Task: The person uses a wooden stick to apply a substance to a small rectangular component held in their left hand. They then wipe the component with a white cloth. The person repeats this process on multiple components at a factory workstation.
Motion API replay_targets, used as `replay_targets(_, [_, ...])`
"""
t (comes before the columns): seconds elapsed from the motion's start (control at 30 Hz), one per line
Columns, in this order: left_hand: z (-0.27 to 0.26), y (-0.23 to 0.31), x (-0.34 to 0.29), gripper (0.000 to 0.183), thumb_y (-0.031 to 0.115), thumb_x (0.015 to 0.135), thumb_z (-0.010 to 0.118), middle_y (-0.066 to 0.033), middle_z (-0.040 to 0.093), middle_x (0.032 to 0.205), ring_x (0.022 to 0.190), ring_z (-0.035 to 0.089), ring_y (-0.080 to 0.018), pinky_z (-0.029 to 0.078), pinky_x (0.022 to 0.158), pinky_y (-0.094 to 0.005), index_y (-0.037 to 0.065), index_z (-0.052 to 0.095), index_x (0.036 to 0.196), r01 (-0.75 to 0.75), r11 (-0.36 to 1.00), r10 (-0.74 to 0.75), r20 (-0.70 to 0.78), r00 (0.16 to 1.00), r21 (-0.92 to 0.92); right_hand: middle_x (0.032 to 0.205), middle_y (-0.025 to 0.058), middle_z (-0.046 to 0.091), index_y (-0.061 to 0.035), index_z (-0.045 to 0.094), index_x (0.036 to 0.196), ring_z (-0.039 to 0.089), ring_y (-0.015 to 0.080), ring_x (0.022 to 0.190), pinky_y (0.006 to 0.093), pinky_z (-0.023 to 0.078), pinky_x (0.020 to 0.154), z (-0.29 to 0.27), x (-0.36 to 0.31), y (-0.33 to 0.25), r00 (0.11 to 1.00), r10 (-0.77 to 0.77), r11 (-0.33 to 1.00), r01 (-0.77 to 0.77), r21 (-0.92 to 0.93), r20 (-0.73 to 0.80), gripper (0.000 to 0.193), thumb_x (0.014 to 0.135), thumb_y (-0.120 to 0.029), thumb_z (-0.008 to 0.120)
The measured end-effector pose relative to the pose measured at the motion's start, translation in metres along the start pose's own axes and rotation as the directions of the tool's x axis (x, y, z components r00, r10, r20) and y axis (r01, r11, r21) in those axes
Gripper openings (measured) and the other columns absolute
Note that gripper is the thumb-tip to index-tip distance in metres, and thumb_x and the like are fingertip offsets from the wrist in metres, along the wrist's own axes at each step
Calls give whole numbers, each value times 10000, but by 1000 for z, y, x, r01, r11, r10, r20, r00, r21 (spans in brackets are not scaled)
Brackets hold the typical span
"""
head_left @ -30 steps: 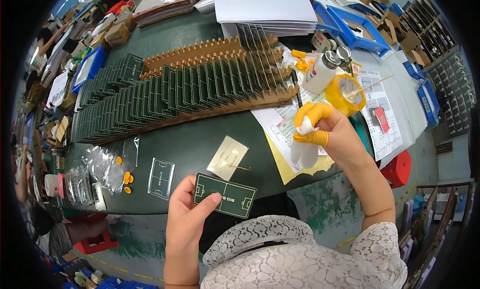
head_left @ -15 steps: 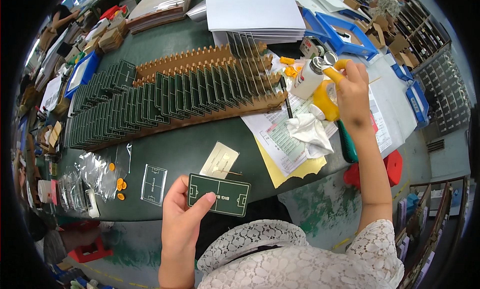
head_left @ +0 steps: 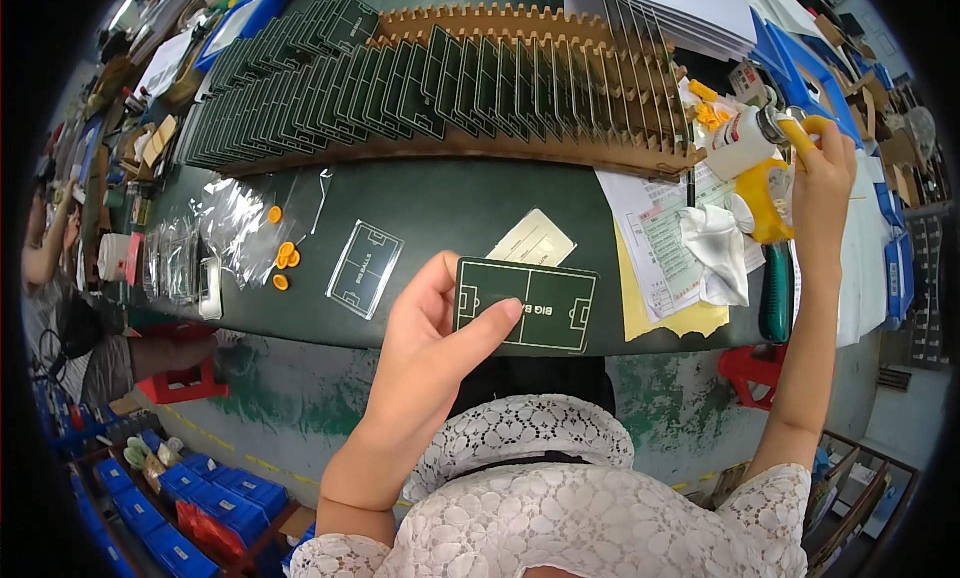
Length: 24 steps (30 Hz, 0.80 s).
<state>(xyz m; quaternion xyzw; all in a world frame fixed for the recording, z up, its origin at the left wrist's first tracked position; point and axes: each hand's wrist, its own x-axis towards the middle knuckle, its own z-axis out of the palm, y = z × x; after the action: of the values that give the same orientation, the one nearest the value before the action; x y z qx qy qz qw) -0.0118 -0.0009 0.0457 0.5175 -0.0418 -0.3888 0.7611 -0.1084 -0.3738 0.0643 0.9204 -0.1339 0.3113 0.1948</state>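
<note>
My left hand (head_left: pixel 430 353) is closed on a dark green card (head_left: pixel 545 323) printed with white playing-field lines, thumb across its face. Partly behind it on the table lies a pale gold card (head_left: pixel 540 240). A similar green card (head_left: pixel 365 266) in a clear sleeve lies to the left. At the right, my right hand (head_left: pixel 828 168) has yellow covers on its fingertips and is curled beside the metal top of a white bottle (head_left: pixel 740 146). What those fingers hold, if anything, is hidden. Just below stands a yellow bottle (head_left: pixel 762 203), next to a crumpled white cloth (head_left: pixel 715 248).
A long slotted wooden rack (head_left: pixel 560 156) full of upright green cards spans the back. Clear plastic bags (head_left: pixel 235 213) and orange caps (head_left: pixel 286 253) lie at the left. Papers (head_left: pixel 650 248) and a green-handled tool (head_left: pixel 775 293) are at the right, above a red stool (head_left: pixel 750 373).
The whole view has shifted, so the table's things appear farther right and up. My left hand keeps the card; my right hand stays by the white bottle, which now looks more tilted.
</note>
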Motion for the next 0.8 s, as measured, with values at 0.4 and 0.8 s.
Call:
replay_targets(0.4, [9, -4, 4, 208, -11, 868, 682, -14, 642, 916, 851, 585, -28, 491, 752, -200, 62, 493, 915, -81, 979, 86, -20, 996, 186, 1028, 29, 538, -69, 673, 1092, 481, 219, 918, 315, 401, 754, -60, -40, -127, 953, -229, 807, 300, 509, -199, 423, 712, -136, 845])
replay_targets(0.8, [8, -3, 3, 212, -15, 866, 682, -14, 643, 921, 840, 589, -26, 497, 749, -201, 58, 493, 928, -98, 980, 102, -18, 995, 176, 1111, 41, 496, -74, 573, 1237, 458, 229, 964, 335, 399, 820, -71, -36, -145, 913, -376, 794, 406, 453, -159, 572, 726, -61, 830])
